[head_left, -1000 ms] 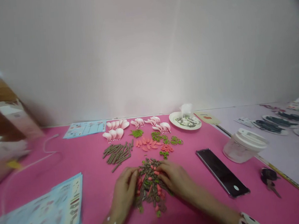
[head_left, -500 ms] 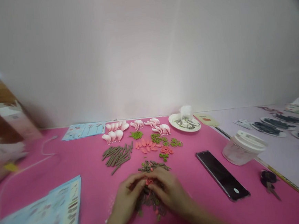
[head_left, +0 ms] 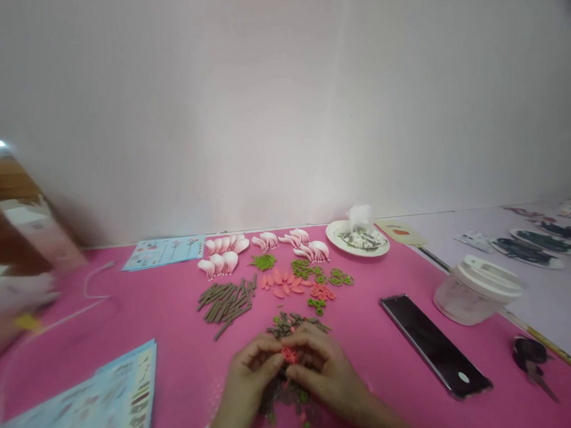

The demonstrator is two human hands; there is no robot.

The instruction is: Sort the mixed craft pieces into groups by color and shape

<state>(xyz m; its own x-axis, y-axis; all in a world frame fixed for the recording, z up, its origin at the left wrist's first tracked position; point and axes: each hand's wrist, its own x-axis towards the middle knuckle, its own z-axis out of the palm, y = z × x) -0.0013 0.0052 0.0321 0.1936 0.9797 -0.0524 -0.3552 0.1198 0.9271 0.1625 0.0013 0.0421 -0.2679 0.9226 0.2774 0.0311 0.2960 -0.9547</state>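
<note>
My left hand [head_left: 249, 382] and my right hand [head_left: 325, 369] meet over a mixed pile of small clay-like pieces [head_left: 288, 324] in brown, green and coral. Their fingertips close together around a small coral-red piece [head_left: 289, 354], which is mostly hidden by the fingers. The hands cover much of the pile. Further up the pink table lie sorted groups: brown sticks [head_left: 226, 303], coral petals [head_left: 281, 284], green rings [head_left: 317, 302] and pale pink petal shapes [head_left: 223, 262].
A black phone [head_left: 435, 345] lies to the right, beyond it a white-lidded jar [head_left: 476, 289] and keys [head_left: 530, 355]. A white plate [head_left: 356, 238] stands at the back. Blue printed sheets [head_left: 84, 414] lie front left. A lilac surface with dark pieces adjoins on the right.
My hands have moved from either side of the pile to meet over it, fingertips closing on the coral-red piece. The view has shifted slightly.
</note>
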